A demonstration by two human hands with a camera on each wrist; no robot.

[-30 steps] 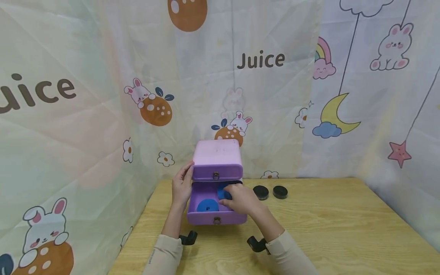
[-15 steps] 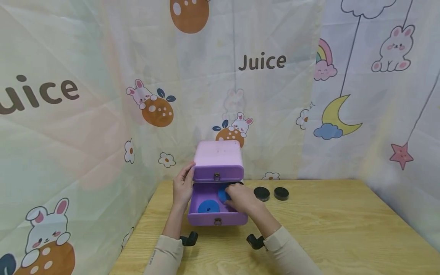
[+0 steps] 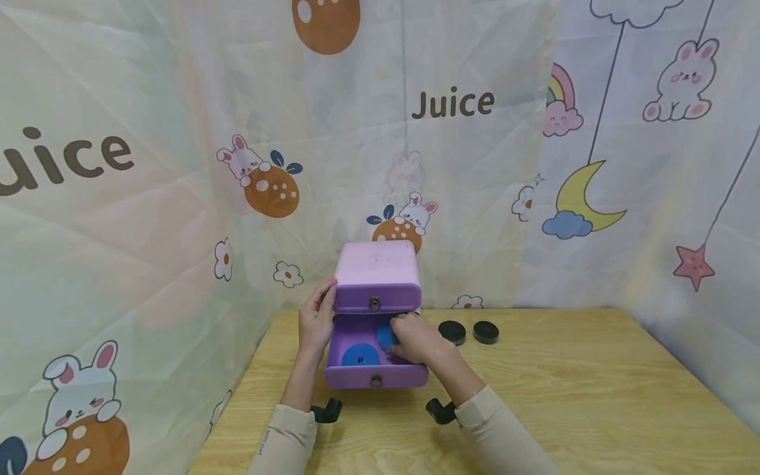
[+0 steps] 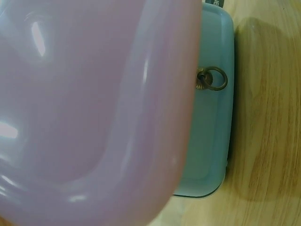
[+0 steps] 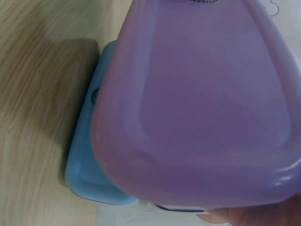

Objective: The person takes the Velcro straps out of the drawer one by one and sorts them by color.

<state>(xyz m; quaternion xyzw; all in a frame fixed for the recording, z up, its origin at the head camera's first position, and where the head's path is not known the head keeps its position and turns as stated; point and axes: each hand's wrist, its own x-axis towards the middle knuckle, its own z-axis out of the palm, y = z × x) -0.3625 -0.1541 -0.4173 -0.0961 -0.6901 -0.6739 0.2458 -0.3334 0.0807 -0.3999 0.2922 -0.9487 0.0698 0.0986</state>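
A small chest of drawers (image 3: 377,264) has a pink top and a purple upper drawer front. Below it, a purple drawer (image 3: 376,377) is pulled out, with a flat blue disc (image 3: 359,355) lying at its front left. A second blue disc (image 3: 386,336) is farther back on the right, where my right hand (image 3: 415,340) reaches in and pinches its edge with curled fingers; the fingertips are partly hidden. My left hand (image 3: 316,323) rests against the chest's left side, fingers fairly straight. The pulled-out drawer's front (image 4: 94,94) fills most of the left wrist view.
A light blue lower drawer (image 4: 209,127) with a ring pull is closed beneath, over the wooden table (image 3: 564,396). Two black round things (image 3: 452,332) stand right of the chest. Black camera mounts (image 3: 441,411) hang under the wrists. Printed curtains (image 3: 469,198) enclose the back and sides.
My right hand has dipped slightly, its fingers drawing in around the rear blue disc. My left hand, the chest and the front disc stay put.
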